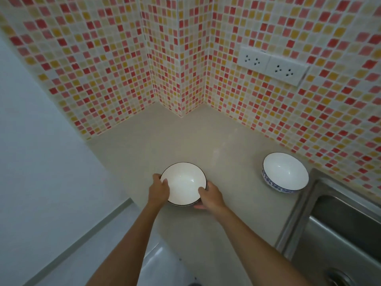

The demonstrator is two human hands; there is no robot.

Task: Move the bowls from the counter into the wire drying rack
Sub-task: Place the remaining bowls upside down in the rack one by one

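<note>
A white bowl with a dark rim [184, 182] is at the middle of the beige counter [156, 139]. My left hand [158, 189] grips its left edge, thumb over the rim. My right hand [210, 197] grips its right near edge, fingers under the side. Whether the bowl rests on the counter or is just off it, I cannot tell. A second white bowl with a blue patterned outside [285, 172] stands upright on the counter to the right, by the tiled wall. No wire drying rack is in view.
A steel sink [338, 230] is set into the counter at the lower right. Mosaic-tiled walls [123, 65] close the counter's back corner, with a double socket [272, 66] on the right wall. The counter's left edge drops to a pale floor.
</note>
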